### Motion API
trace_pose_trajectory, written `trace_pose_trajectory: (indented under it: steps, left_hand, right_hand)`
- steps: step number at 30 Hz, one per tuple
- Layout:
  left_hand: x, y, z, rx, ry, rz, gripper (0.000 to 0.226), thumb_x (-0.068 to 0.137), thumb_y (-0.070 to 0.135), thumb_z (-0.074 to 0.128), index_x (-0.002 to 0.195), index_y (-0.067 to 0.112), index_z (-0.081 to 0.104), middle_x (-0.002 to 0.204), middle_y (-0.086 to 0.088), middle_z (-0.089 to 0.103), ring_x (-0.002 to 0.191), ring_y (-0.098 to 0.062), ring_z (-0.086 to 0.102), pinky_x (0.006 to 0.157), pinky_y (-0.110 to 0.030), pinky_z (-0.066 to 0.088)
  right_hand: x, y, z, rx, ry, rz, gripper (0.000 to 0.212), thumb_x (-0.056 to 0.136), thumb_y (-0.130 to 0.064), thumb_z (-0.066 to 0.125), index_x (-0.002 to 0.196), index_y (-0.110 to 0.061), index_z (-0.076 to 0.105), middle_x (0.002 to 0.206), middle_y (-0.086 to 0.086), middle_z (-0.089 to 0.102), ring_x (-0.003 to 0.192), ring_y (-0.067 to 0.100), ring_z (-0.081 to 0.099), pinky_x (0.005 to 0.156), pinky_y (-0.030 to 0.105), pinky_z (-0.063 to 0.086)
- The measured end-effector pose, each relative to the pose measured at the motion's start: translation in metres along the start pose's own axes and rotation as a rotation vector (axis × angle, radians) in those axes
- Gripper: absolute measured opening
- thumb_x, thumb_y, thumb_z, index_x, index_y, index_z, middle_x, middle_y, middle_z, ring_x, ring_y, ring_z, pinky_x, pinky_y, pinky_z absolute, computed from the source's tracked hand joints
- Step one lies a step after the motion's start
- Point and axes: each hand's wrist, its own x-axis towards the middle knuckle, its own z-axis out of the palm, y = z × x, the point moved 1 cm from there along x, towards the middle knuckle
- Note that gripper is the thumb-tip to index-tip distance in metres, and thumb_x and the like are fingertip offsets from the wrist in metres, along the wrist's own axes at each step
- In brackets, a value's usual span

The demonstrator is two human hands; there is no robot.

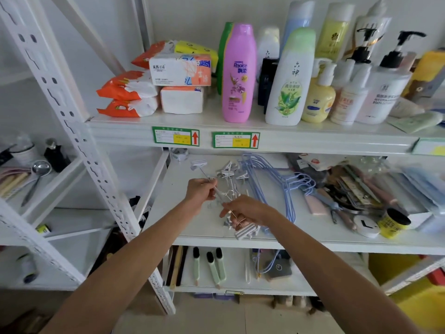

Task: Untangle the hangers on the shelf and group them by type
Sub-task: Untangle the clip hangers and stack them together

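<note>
Some tangled clip hangers [226,195] are held up just over the middle shelf [168,213], near its front. The left hand [201,192] pinches a thin rod, fingers curled tight. The right hand [245,212] pinches another rod, and a white clip [246,231] hangs under it. At the back of the shelf lies a heap [228,171] of more clips. Blue hangers [262,182] lie on the shelf too, just right of the heap. Bottles [238,73] stand one level above the shelf.
</note>
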Motion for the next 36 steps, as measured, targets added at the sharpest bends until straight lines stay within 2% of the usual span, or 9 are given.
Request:
trace_pose_trajectory:
  steps: [7,11,15,20,22,25,29,33,36]
  left_hand:
    - [0.005,0.017,0.000,-0.037,0.184,0.055,0.027,0.086,0.022,0.077,0.081,-0.005,0.073,0.051,-0.002,0.062,0.043,-0.009,0.054,0.051,-0.025,0.054]
    - [0.007,0.029,0.004,-0.081,0.223,0.074,0.033,0.082,0.023,0.080,0.074,-0.007,0.070,0.054,-0.007,0.064,0.045,-0.014,0.057,0.053,-0.025,0.057]
    - [0.014,0.036,-0.002,-0.170,0.286,-0.048,0.033,0.076,0.025,0.085,0.070,-0.002,0.067,0.054,-0.007,0.066,0.044,-0.015,0.062,0.064,-0.031,0.062]
    - [0.012,0.028,-0.016,-0.458,0.235,-0.224,0.021,0.085,0.006,0.075,0.078,-0.003,0.058,0.061,-0.016,0.067,0.051,-0.017,0.068,0.055,-0.037,0.062]
    - [0.011,0.022,-0.020,-0.461,0.154,-0.317,0.016,0.092,0.005,0.067,0.085,-0.005,0.057,0.061,-0.018,0.069,0.048,-0.018,0.069,0.053,-0.038,0.061]
    - [0.007,0.021,-0.030,-0.287,-0.002,-0.452,0.020,0.101,0.015,0.055,0.100,-0.005,0.057,0.068,-0.018,0.071,0.043,-0.015,0.063,0.047,-0.026,0.056]
    - [-0.007,0.039,-0.053,0.296,-0.291,-0.501,0.037,0.095,0.030,0.062,0.108,-0.004,0.067,0.095,-0.016,0.076,0.064,-0.016,0.070,0.044,-0.019,0.048]
    - [-0.004,0.057,-0.058,0.713,-0.224,-0.114,0.023,0.085,0.028,0.072,0.079,0.005,0.073,0.072,-0.006,0.073,0.055,-0.012,0.059,0.046,-0.018,0.037]
    - [0.004,0.060,-0.050,0.819,-0.300,0.150,0.027,0.084,0.040,0.074,0.092,0.015,0.074,0.090,0.002,0.073,0.081,-0.010,0.066,0.067,-0.023,0.047]
  right_hand:
    - [-0.020,0.005,-0.024,-0.004,0.077,-0.139,0.020,0.090,-0.013,0.069,0.106,-0.001,0.072,0.082,0.022,0.065,0.073,0.027,0.060,0.069,0.034,0.053]
    - [-0.028,0.002,-0.029,0.164,0.001,-0.169,0.043,0.090,-0.041,0.070,0.114,-0.005,0.064,0.091,0.018,0.067,0.082,0.029,0.065,0.081,0.042,0.054]
    - [-0.027,-0.003,-0.043,0.336,0.021,-0.274,0.060,0.082,-0.043,0.075,0.125,-0.003,0.059,0.102,0.014,0.062,0.096,0.030,0.064,0.097,0.049,0.049]
    - [-0.015,-0.019,-0.060,0.461,0.191,-0.367,0.019,0.088,-0.011,0.070,0.107,-0.006,0.071,0.094,0.014,0.070,0.089,0.030,0.066,0.077,0.039,0.053]
    - [0.000,-0.026,-0.063,0.452,0.315,-0.338,0.012,0.094,-0.013,0.064,0.098,-0.009,0.074,0.083,0.010,0.068,0.078,0.024,0.063,0.066,0.033,0.050]
    - [0.025,-0.037,-0.065,0.460,0.424,-0.300,0.027,0.102,-0.019,0.053,0.085,-0.007,0.071,0.069,0.006,0.057,0.057,0.015,0.049,0.054,0.026,0.038]
    - [0.056,-0.049,-0.071,0.406,0.397,-0.228,0.034,0.103,-0.028,0.051,0.081,-0.005,0.065,0.061,0.004,0.046,0.044,0.009,0.037,0.042,0.018,0.025]
    - [0.078,-0.062,-0.077,0.229,0.403,-0.121,0.033,0.103,-0.027,0.050,0.080,-0.009,0.066,0.058,0.002,0.043,0.045,0.010,0.031,0.040,0.020,0.023]
    - [0.091,-0.068,-0.076,0.134,0.315,-0.077,0.031,0.103,-0.028,0.049,0.085,-0.010,0.066,0.055,-0.001,0.040,0.044,0.010,0.028,0.039,0.019,0.022]
